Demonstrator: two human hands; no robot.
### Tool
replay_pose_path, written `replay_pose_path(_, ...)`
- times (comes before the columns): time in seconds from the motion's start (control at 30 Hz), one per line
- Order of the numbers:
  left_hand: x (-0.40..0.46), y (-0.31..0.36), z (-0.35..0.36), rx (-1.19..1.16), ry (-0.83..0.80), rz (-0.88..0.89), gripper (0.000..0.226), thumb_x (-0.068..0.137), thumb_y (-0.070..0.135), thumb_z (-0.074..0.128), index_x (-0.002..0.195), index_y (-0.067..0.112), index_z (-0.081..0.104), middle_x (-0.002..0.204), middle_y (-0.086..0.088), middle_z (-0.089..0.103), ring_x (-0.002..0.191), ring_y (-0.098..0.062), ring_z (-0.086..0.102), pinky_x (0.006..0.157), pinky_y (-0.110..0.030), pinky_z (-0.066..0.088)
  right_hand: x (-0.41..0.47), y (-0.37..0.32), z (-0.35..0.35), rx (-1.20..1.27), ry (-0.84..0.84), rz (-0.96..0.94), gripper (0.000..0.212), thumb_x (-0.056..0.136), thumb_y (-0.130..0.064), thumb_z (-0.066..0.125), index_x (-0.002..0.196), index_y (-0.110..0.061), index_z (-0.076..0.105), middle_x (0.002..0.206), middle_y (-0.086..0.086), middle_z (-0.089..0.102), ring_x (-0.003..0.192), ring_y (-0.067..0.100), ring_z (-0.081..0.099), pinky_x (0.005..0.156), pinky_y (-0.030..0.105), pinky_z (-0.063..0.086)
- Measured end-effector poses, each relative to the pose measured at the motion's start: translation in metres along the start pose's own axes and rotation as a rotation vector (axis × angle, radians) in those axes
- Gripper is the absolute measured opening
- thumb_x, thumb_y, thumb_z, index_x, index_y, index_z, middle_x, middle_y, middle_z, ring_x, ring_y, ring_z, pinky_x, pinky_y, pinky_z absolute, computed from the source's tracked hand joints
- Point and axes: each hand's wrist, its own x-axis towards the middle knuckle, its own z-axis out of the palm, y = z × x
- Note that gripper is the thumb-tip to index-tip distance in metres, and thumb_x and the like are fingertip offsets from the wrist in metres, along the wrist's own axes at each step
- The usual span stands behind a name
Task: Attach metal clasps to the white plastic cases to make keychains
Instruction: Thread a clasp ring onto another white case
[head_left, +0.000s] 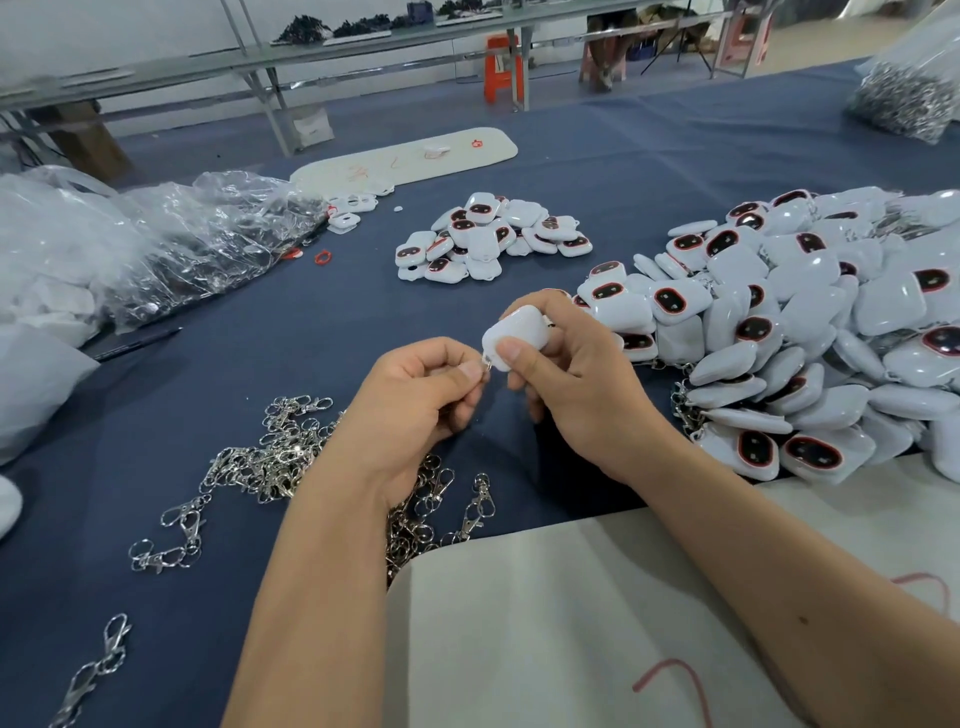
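Note:
My right hand (576, 374) grips a white plastic case (511, 335) above the blue table, thumb on its near face. My left hand (415, 400) pinches a metal clasp ring (487, 365) right at the case's lower corner; most of the clasp is hidden inside the fingers. Loose metal clasps (270, 457) lie in a tangle under and left of my left wrist. A small heap of white cases (488, 239) sits further back in the middle. A large heap of cases with clasps (810, 332) fills the right side.
Crumpled clear plastic bags (171, 239) lie at the left. A white board (571, 613) covers the near table edge under my right forearm. A long white pad (405, 158) lies at the back. A bag of metal parts (909, 98) stands far right.

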Motion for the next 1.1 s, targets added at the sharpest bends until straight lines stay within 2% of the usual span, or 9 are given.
replay_pose_path(0.17,0.005,0.003,0.014,-0.468,0.088,-0.177,0.015,0.102,0.005,0.054,0.092,0.007,0.067,0.074,-0.005,0.068,0.060,-0.013,0.063,0.056,-0.020,0.053,-0.005,-0.006,0.005,-0.230,0.104,-0.267,0.011,0.098,-0.008,0.067,0.102,-0.011,0.058,0.083,-0.007,0.057,0.070,0.007,0.049,0.066,0.014,0.039)
replay_pose_path(0.33,0.004,0.005,0.006,-0.733,0.200,-0.243,0.010,0.094,-0.003,0.062,0.091,0.004,0.069,0.076,-0.009,0.072,0.063,-0.013,0.070,0.055,-0.018,0.056,-0.006,-0.009,0.008,-0.286,0.053,-0.277,0.007,0.096,-0.008,0.070,0.099,-0.010,0.063,0.081,-0.014,0.056,0.066,0.009,0.046,0.057,0.010,0.035)
replay_pose_path(0.47,0.005,0.006,0.007,-0.693,0.218,-0.233,0.014,0.093,-0.006,0.061,0.087,0.003,0.071,0.072,-0.009,0.071,0.058,-0.011,0.068,0.053,-0.016,0.054,-0.006,-0.007,0.008,-0.305,0.055,-0.285,0.006,0.098,-0.012,0.069,0.100,-0.012,0.064,0.081,-0.007,0.057,0.067,0.013,0.046,0.057,0.013,0.035)
replay_pose_path(0.63,0.006,0.004,0.008,-0.455,0.233,-0.156,0.018,0.090,-0.012,0.061,0.085,0.004,0.070,0.067,-0.007,0.070,0.055,-0.011,0.064,0.052,-0.016,0.052,-0.006,-0.006,0.008,-0.279,0.117,-0.230,0.009,0.099,-0.015,0.069,0.107,-0.015,0.065,0.090,-0.007,0.067,0.079,0.011,0.059,0.067,0.018,0.048)
replay_pose_path(0.77,0.004,0.003,0.006,-0.322,0.226,-0.107,0.020,0.088,-0.013,0.063,0.082,0.004,0.070,0.066,-0.008,0.069,0.055,-0.012,0.060,0.052,-0.017,0.050,-0.006,-0.005,0.007,-0.247,0.114,-0.160,0.015,0.100,-0.019,0.067,0.115,-0.020,0.064,0.091,0.002,0.070,0.082,0.028,0.067,0.079,0.044,0.055)
replay_pose_path(0.83,0.003,0.002,0.007,-0.250,0.208,-0.085,0.020,0.088,-0.013,0.064,0.081,0.005,0.069,0.066,-0.008,0.069,0.055,-0.013,0.059,0.053,-0.018,0.050,-0.006,-0.005,0.005,-0.219,0.107,-0.123,0.017,0.100,-0.020,0.067,0.117,-0.022,0.064,0.093,0.005,0.070,0.084,0.031,0.067,0.081,0.048,0.056)
replay_pose_path(0.9,0.003,0.002,0.009,-0.218,0.194,-0.072,0.019,0.088,-0.013,0.065,0.082,0.005,0.069,0.066,-0.008,0.070,0.055,-0.013,0.058,0.053,-0.018,0.049,-0.004,-0.004,0.003,-0.173,0.089,-0.079,0.018,0.101,-0.020,0.066,0.119,-0.024,0.064,0.092,0.003,0.070,0.081,0.023,0.067,0.074,0.042,0.056)
replay_pose_path(0.97,0.003,0.001,0.012,-0.210,0.211,-0.056,0.014,0.088,-0.011,0.067,0.086,0.003,0.070,0.067,-0.007,0.071,0.056,-0.012,0.060,0.055,-0.018,0.051,-0.002,-0.001,0.002,-0.101,0.076,-0.041,0.018,0.102,-0.017,0.065,0.119,-0.022,0.063,0.087,-0.003,0.069,0.072,0.007,0.062,0.066,0.027,0.051)
replay_pose_path(1.1,0.006,-0.003,0.017,-0.129,0.317,0.024,0.008,0.088,-0.003,0.074,0.093,0.002,0.073,0.075,-0.009,0.075,0.062,-0.012,0.064,0.065,-0.024,0.056,0.001,0.000,0.001,-0.055,0.190,-0.015,0.013,0.099,-0.015,0.069,0.111,-0.017,0.066,0.082,-0.007,0.069,0.067,0.004,0.065,0.060,0.014,0.047)
